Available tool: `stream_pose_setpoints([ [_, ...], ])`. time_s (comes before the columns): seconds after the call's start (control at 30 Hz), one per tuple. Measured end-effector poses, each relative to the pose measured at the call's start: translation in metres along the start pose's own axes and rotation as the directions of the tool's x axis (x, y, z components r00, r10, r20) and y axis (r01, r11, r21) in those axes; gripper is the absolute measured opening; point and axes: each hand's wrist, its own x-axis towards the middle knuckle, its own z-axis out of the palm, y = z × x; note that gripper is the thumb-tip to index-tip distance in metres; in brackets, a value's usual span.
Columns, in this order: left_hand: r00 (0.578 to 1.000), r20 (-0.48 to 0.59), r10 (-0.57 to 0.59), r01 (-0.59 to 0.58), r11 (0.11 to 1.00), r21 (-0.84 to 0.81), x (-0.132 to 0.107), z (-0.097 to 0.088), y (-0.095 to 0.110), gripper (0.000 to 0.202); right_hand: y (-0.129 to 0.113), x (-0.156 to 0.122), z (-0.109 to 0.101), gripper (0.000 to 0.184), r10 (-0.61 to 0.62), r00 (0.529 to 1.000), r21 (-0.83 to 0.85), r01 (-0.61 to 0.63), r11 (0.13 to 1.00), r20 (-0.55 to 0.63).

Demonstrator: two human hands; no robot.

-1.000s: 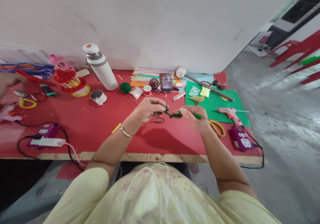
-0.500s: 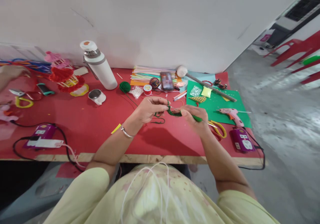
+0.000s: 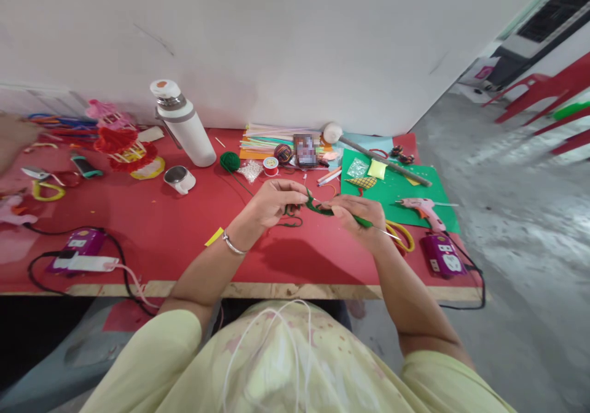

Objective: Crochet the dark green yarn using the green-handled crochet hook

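Observation:
My left hand [image 3: 276,203] pinches a small strip of dark green crochet work [image 3: 318,208] and its yarn above the red table. In my right hand [image 3: 362,216] is a crochet hook [image 3: 364,222] with a green handle; its thin metal tip reaches into the loops by my left fingertips. Both hands are closed and close together. Part of the green piece is hidden behind my fingers. From it a strand runs back to a green yarn ball [image 3: 229,161], and a loose yarn tail [image 3: 291,222] hangs below my left hand.
Behind my hands lie a red thread spool [image 3: 270,167], a bag of white beads [image 3: 251,171] and a phone [image 3: 305,150]. A white bottle [image 3: 187,127] and steel cup [image 3: 179,180] stand left. Rightward are a glue gun [image 3: 421,209] and purple power strip [image 3: 443,254]. Another person's hand [image 3: 16,136] shows far left.
The view has shifted slightly. My hands stay nearly in place, with the hook still at the green loops. The other person's hand at the far left has moved further out of view.

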Motion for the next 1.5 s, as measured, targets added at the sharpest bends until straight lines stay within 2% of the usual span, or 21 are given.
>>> stream_pose_setpoints([
  [0.23, 0.997, 0.040, -0.064, 0.065, 0.998, -0.021, -0.001, -0.002, 0.001, 0.020, -0.001, -0.004, -0.005, 0.022, 0.082, 0.997, 0.084, -0.082, 0.993, 0.009],
  [0.33, 0.998, 0.052, -0.043, 0.044, 0.999, -0.007, -0.003, 0.001, 0.001, 0.020, 0.001, -0.006, 0.000, 0.025, 0.189, 0.982, 0.203, -0.182, 0.962, -0.014],
  [0.4, 0.998, 0.058, -0.012, 0.011, 1.000, 0.014, -0.004, 0.004, -0.003, 0.021, 0.003, -0.009, 0.009, 0.032, 0.318, 0.948, 0.332, -0.292, 0.897, -0.024],
  [0.47, 0.998, 0.057, 0.025, -0.028, 0.998, 0.050, -0.004, 0.008, -0.010, 0.023, 0.004, -0.011, 0.023, 0.043, 0.467, 0.884, 0.467, -0.402, 0.787, -0.026],
  [0.53, 0.997, 0.027, 0.079, -0.081, 0.991, 0.105, -0.003, 0.013, -0.018, 0.025, 0.002, -0.011, 0.036, 0.050, 0.577, 0.815, 0.553, -0.455, 0.698, -0.058],
  [0.6, 0.989, -0.018, 0.148, -0.144, 0.980, 0.139, -0.003, 0.016, -0.024, 0.025, -0.002, -0.009, 0.046, 0.052, 0.591, 0.794, 0.563, -0.426, 0.708, -0.143],
  [0.67, 0.971, -0.030, 0.238, -0.228, 0.955, 0.192, -0.005, 0.019, -0.026, 0.022, -0.006, -0.006, 0.051, 0.052, 0.530, 0.817, 0.485, -0.378, 0.789, -0.225],
  [0.73, 0.937, 0.005, 0.350, -0.337, 0.897, 0.288, -0.009, 0.020, -0.023, 0.015, -0.009, -0.004, 0.051, 0.051, 0.462, 0.849, 0.397, -0.343, 0.851, -0.257],
  [0.8, 0.892, 0.046, 0.450, -0.434, 0.820, 0.373, -0.013, 0.020, -0.020, 0.011, -0.010, -0.004, 0.049, 0.050, 0.444, 0.859, 0.360, -0.342, 0.868, -0.253],
  [0.87, 0.869, 0.047, 0.493, -0.471, 0.794, 0.384, -0.015, 0.018, -0.018, 0.019, -0.008, -0.005, 0.049, 0.051, 0.474, 0.846, 0.369, -0.370, 0.852, -0.246],
  [0.9, 0.871, 0.036, 0.490, -0.469, 0.808, 0.358, -0.014, 0.017, -0.018, 0.025, -0.008, -0.005, 0.049, 0.052, 0.488, 0.838, 0.380, -0.381, 0.843, -0.242],
  [0.97, 0.904, 0.035, 0.426, -0.420, 0.871, 0.255, -0.012, 0.015, -0.020, 0.033, -0.007, -0.006, 0.050, 0.053, 0.503, 0.832, 0.397, -0.390, 0.831, -0.235],
  [1.03, 0.945, 0.059, 0.322, -0.327, 0.937, 0.127, -0.008, 0.012, -0.022, 0.035, -0.008, -0.006, 0.051, 0.055, 0.509, 0.831, 0.405, -0.395, 0.825, -0.224],
  [1.1, 0.967, 0.070, 0.243, -0.246, 0.969, 0.033, -0.005, 0.009, -0.025, 0.035, -0.009, -0.005, 0.053, 0.056, 0.522, 0.826, 0.410, -0.410, 0.814, -0.211],
  [1.17, 0.972, 0.063, 0.228, -0.229, 0.973, 0.009, -0.001, 0.006, -0.027, 0.034, -0.010, -0.005, 0.056, 0.056, 0.536, 0.817, 0.420, -0.419, 0.805, -0.214],
  [1.27, 0.956, 0.066, 0.287, -0.291, 0.956, 0.050, 0.003, 0.003, -0.027, 0.035, -0.012, -0.002, 0.059, 0.056, 0.519, 0.816, 0.396, -0.402, 0.826, -0.255],
  [1.37, 0.950, 0.062, 0.306, -0.310, 0.949, 0.059, 0.006, 0.002, -0.022, 0.037, -0.012, 0.003, 0.059, 0.058, 0.476, 0.847, 0.320, -0.394, 0.862, -0.238],
  [1.43, 0.962, 0.043, 0.270, -0.271, 0.962, 0.027, 0.007, 0.001, -0.017, 0.036, -0.008, 0.007, 0.056, 0.056, 0.430, 0.892, 0.272, -0.383, 0.883, -0.141],
  [1.5, 0.972, 0.021, 0.234, -0.234, 0.972, -0.020, 0.007, -0.002, -0.010, 0.034, 0.001, 0.012, 0.050, 0.044, 0.321, 0.947, 0.203, -0.310, 0.929, -0.023],
])
